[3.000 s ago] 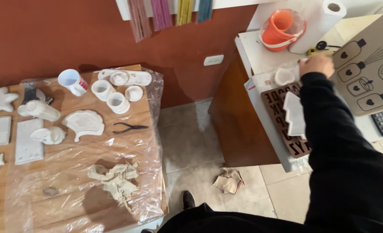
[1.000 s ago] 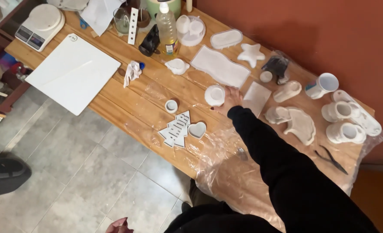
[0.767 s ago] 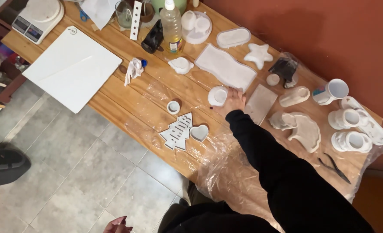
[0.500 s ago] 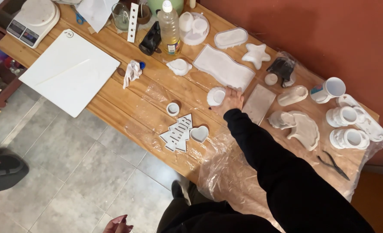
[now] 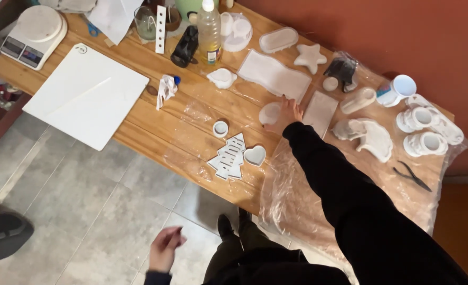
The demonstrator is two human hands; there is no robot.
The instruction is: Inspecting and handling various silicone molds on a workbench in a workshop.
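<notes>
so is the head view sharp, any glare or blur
Head view: mostly sharp and evenly lit; soft glare on the plastic sheet at the table edge; the left hand low in the picture is slightly blurred; the right hand on the round white piece is clear.

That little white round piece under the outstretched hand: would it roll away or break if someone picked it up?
The round white piece looks like a flat disc lying on its face, so it would probably slide, not roll. It resembles a plaster cast like the star, so likely stiff and chippable. The right hand covers most of it, suggesting it is light.
</notes>
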